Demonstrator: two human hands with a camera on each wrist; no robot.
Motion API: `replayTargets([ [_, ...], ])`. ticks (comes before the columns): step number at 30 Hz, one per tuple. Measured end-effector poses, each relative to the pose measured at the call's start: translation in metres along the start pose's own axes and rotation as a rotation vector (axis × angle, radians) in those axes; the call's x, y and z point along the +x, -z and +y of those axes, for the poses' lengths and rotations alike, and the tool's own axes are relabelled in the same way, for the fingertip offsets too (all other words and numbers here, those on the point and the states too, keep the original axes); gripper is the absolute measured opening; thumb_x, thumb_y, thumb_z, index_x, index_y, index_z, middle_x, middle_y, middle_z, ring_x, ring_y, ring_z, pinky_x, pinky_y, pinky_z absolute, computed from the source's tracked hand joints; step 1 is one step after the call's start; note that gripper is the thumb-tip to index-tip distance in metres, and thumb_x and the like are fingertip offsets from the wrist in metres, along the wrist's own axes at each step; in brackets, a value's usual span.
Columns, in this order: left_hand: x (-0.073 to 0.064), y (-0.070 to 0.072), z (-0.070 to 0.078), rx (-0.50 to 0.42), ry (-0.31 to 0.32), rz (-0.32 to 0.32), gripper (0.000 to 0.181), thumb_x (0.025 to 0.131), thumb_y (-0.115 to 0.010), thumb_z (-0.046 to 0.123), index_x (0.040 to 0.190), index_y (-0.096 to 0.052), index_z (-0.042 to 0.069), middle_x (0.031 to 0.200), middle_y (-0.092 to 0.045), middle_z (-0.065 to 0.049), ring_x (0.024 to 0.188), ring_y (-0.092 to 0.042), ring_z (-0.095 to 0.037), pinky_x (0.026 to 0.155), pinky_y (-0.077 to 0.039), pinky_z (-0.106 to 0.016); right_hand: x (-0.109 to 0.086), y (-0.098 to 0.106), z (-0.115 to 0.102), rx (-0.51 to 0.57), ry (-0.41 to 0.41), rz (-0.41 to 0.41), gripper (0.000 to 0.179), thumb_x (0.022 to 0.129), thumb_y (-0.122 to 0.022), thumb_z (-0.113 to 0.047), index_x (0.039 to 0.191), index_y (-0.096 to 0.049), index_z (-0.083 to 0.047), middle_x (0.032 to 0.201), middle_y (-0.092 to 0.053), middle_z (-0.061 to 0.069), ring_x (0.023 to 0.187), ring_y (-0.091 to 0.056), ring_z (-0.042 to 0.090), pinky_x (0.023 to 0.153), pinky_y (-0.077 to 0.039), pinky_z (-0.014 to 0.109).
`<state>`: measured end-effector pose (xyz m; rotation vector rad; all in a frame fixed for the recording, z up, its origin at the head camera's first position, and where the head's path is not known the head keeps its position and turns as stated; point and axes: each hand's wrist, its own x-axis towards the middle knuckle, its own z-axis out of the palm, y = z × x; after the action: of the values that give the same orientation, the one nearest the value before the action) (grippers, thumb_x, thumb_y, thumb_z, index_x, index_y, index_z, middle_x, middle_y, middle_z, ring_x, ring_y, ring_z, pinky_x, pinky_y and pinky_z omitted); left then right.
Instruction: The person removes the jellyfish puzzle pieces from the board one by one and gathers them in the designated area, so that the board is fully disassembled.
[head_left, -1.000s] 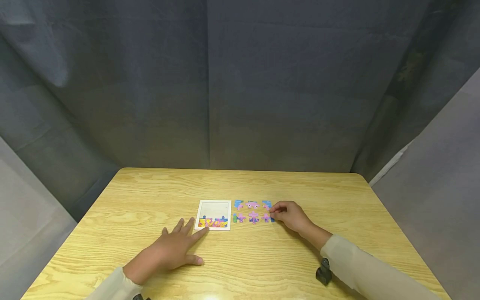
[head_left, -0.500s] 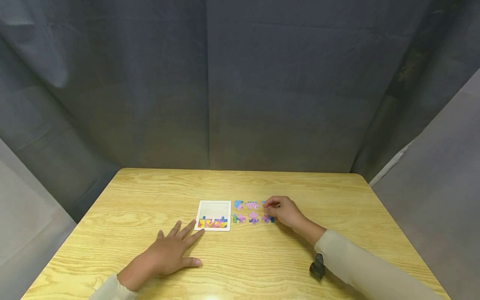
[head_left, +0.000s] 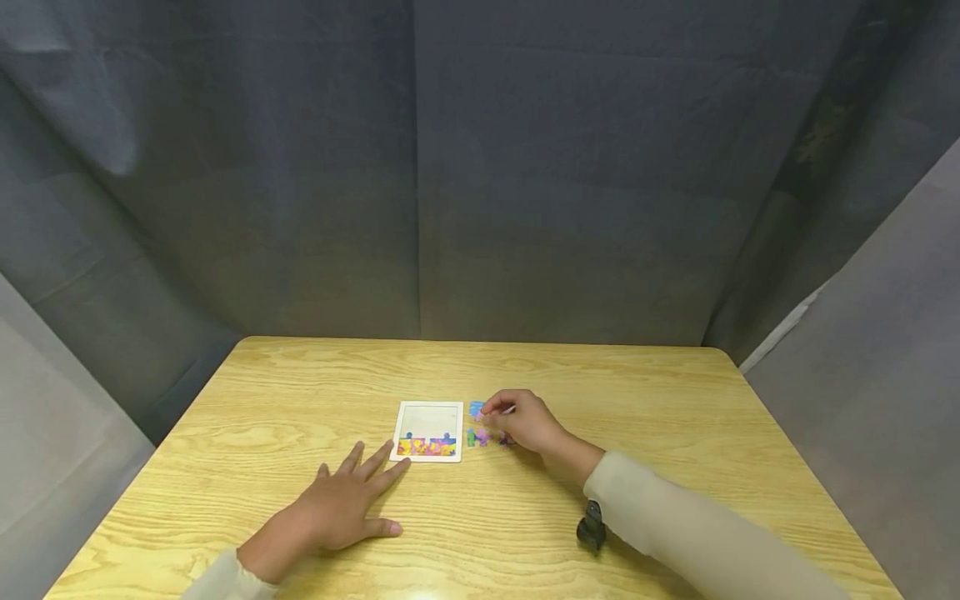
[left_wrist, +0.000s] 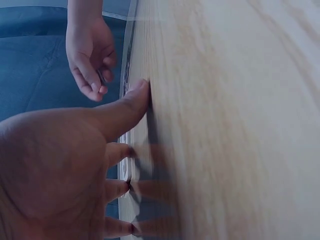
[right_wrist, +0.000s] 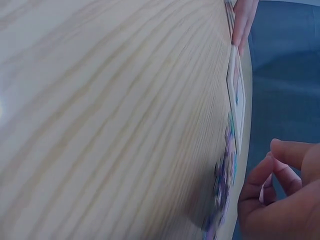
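My left hand (head_left: 341, 504) lies with fingers spread on the wooden table, its fingertips right at the near left corner of a white puzzle frame (head_left: 459, 429). Along the frame's bottom, a row of yellow, pink and blue puzzle pieces (head_left: 425, 447) is laid in. My right hand (head_left: 528, 423) hovers over loose pieces to the right of the frame, thumb and index finger pinched together. Between those fingertips, the left wrist view shows the thin dark edge of a puzzle piece (left_wrist: 101, 76). Its picture side is hidden.
Loose pieces lie beside the frame: a blue one (head_left: 476, 408) at the back and a green and pink one (head_left: 477, 437) in front. The right hand covers others. The table (head_left: 637, 383) ends at a dark grey curtain (head_left: 562, 208).
My right hand has moved left across the loose pieces, from their right end toward the frame. The left hand has drawn back slightly, then stayed still.
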<state>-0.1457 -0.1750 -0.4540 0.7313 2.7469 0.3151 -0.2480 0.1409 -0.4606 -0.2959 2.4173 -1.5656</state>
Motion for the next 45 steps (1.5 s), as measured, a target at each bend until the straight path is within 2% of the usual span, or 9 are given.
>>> replayTargets([
  [6,0.0,0.001,0.002,0.01,-0.002,0.008,0.088,0.091,-0.061,0.067,0.163,-0.031,0.026,0.172,-0.017,-0.013,0.151,-0.016,-0.058,0.096,-0.026,-0.089,0.007,-0.018,-0.007,-0.01,0.046,-0.069,0.017,0.099,-0.069,-0.009,0.112,-0.07,0.002,0.094,-0.063,0.008,0.068,-0.055,0.018,0.058,-0.048,0.025],
  [9,0.0,0.001,0.003,0.006,0.009,0.003,0.088,0.091,-0.062,0.067,0.163,-0.032,0.027,0.172,-0.017,-0.013,0.151,-0.016,-0.057,0.097,-0.026,-0.089,0.011,-0.028,-0.008,-0.025,0.065,-0.091,0.018,0.098,-0.07,-0.011,0.112,-0.07,0.001,0.095,-0.064,0.008,0.078,-0.06,0.023,0.065,-0.054,0.028],
  [12,-0.001,0.001,0.003,0.003,0.018,-0.001,0.088,0.091,-0.062,0.067,0.163,-0.032,0.027,0.172,-0.016,-0.012,0.152,-0.015,-0.056,0.098,-0.025,-0.089,0.014,-0.038,-0.01,-0.025,0.07,-0.099,0.016,0.098,-0.071,-0.011,0.109,-0.07,-0.001,0.094,-0.064,0.008,0.081,-0.062,0.026,0.066,-0.056,0.031],
  [20,-0.002,0.001,0.002,0.023,-0.001,0.004,0.088,0.091,-0.06,0.068,0.163,-0.031,0.025,0.172,-0.015,-0.013,0.151,-0.016,-0.058,0.096,-0.027,-0.089,0.018,-0.061,-0.016,0.018,0.101,-0.128,0.014,0.095,-0.072,-0.004,0.106,-0.069,0.002,0.087,-0.064,0.008,0.069,-0.058,0.019,0.06,-0.052,0.023],
  [26,-0.002,0.0,0.001,0.03,-0.011,0.008,0.089,0.091,-0.059,0.069,0.163,-0.031,0.024,0.172,-0.015,-0.014,0.15,-0.017,-0.059,0.095,-0.028,-0.089,0.02,-0.075,-0.023,0.053,0.091,-0.14,0.012,0.094,-0.071,-0.001,0.105,-0.068,0.004,0.089,-0.067,0.015,0.075,-0.069,0.025,0.069,-0.06,0.03],
  [31,-0.002,0.0,0.0,0.03,-0.02,0.012,0.089,0.091,-0.058,0.069,0.163,-0.031,0.024,0.172,-0.015,-0.014,0.15,-0.017,-0.059,0.094,-0.028,-0.089,0.022,-0.084,-0.028,0.064,0.07,-0.14,0.014,0.095,-0.07,0.002,0.108,-0.067,0.006,0.089,-0.068,0.015,0.076,-0.072,0.029,0.072,-0.063,0.035],
  [40,-0.002,0.0,0.0,0.037,-0.02,0.018,0.089,0.091,-0.057,0.07,0.163,-0.031,0.024,0.172,-0.014,-0.013,0.15,-0.017,-0.059,0.095,-0.028,-0.089,0.024,-0.091,-0.028,-0.067,0.095,-0.146,0.013,0.095,-0.071,0.0,0.107,-0.069,0.003,0.086,-0.068,0.008,0.076,-0.069,0.021,0.072,-0.061,0.028],
  [45,-0.002,0.0,0.0,0.031,-0.014,0.019,0.089,0.091,-0.058,0.07,0.163,-0.031,0.025,0.172,-0.014,-0.013,0.151,-0.017,-0.058,0.095,-0.027,-0.089,0.026,-0.095,-0.027,-0.175,0.1,-0.121,0.014,0.092,-0.076,-0.006,0.105,-0.072,-0.004,0.084,-0.066,-0.001,0.078,-0.063,0.013,0.078,-0.056,0.028],
])
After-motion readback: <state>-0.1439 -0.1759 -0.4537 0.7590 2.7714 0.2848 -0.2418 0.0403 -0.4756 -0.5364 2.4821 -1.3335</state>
